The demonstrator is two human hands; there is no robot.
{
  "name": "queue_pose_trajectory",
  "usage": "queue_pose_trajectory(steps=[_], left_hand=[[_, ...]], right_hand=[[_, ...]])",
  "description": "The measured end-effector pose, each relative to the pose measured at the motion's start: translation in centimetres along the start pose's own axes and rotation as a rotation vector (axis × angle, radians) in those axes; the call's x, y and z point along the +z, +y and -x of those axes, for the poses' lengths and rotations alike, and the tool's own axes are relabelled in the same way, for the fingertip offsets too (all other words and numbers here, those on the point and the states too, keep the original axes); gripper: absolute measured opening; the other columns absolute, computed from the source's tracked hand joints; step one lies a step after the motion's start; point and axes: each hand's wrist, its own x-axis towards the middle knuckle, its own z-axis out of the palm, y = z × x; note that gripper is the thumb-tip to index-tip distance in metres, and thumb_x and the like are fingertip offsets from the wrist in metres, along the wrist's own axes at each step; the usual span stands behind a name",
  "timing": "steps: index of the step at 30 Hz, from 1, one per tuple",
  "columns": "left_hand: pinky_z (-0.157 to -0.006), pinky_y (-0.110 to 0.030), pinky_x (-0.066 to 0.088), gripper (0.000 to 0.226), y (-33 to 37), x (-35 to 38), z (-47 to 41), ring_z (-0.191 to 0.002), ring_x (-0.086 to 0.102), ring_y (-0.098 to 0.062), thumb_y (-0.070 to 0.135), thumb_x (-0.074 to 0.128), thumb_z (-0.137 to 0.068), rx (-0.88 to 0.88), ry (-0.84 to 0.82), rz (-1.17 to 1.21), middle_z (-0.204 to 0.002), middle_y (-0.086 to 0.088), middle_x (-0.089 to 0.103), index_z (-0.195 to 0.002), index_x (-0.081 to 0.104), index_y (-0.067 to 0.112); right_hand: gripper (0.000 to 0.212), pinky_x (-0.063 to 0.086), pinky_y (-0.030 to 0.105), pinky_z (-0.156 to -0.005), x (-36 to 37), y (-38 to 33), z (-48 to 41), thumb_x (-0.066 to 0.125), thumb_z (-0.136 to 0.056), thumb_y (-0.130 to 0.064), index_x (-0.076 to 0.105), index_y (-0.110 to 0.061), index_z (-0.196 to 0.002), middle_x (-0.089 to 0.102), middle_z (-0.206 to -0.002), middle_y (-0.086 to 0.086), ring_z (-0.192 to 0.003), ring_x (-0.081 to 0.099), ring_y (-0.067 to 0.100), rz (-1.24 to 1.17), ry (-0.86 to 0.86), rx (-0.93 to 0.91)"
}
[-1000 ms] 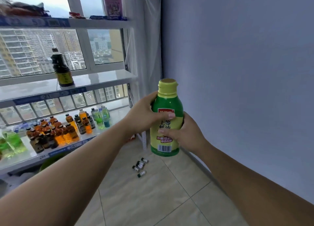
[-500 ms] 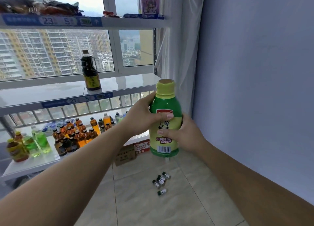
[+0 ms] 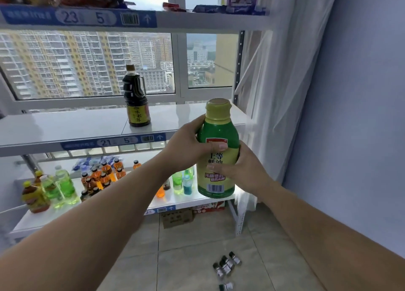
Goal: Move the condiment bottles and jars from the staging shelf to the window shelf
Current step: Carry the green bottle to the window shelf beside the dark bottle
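The window shelf (image 3: 65,126) carries one dark sauce bottle (image 3: 136,98), upright. In front of its right end, the green bottle (image 3: 218,152) is held upright in the air, left hand (image 3: 188,150) and right hand (image 3: 245,170) both grasping its body.

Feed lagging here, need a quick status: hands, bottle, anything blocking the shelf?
Left hand and right hand both gripping green oyster sauce bottle, upright. Window shelf ahead, only a soy sauce bottle on it. Nothing blocking.
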Motion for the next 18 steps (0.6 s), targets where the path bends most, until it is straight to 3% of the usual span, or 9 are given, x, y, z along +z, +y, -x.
queue_pose_trajectory(steps=[7,13,18], left_hand=[[-0.076,-0.007,0.051,0.051,-6.8,-4.7,-6.5,-0.099,0.072,-0.002,0.038,0.087,-0.08,-0.019,0.049,-0.017,-0.112,0.015,0.076,-0.125,0.065,0.035],[-0.082,-0.023,0.054,0.053,-13.1,-9.4,-12.2,-0.099,0.073,-0.004,0.048,0.085,-0.076,-0.002,0.086,-0.024,-0.113,0.016,0.075,-0.123,0.064,0.039],[-0.082,-0.021,0.056,0.054,-18.3,-15.3,-18.4,-0.098,0.072,0.001,0.048,0.086,-0.073,-0.009,0.119,-0.042,-0.112,0.021,0.074,-0.122,0.064,0.046]], right_hand=[[0.076,0.061,0.054,-0.092,3.4,1.8,-10.2,0.096,-0.062,-0.037,0.061,-0.025,-0.128,0.079,-0.113,0.0,-0.102,0.078,0.022,-0.009,-0.079,-0.017],[0.078,0.062,0.053,-0.091,7.0,3.4,-19.4,0.097,-0.063,-0.037,0.06,-0.02,-0.13,0.078,-0.114,0.003,-0.103,0.077,0.024,0.008,-0.099,-0.005],[0.084,0.059,0.058,-0.094,11.0,3.6,-29.1,0.096,-0.06,-0.035,0.057,-0.014,-0.131,0.076,-0.118,0.011,-0.108,0.074,0.033,0.002,-0.107,0.002]])
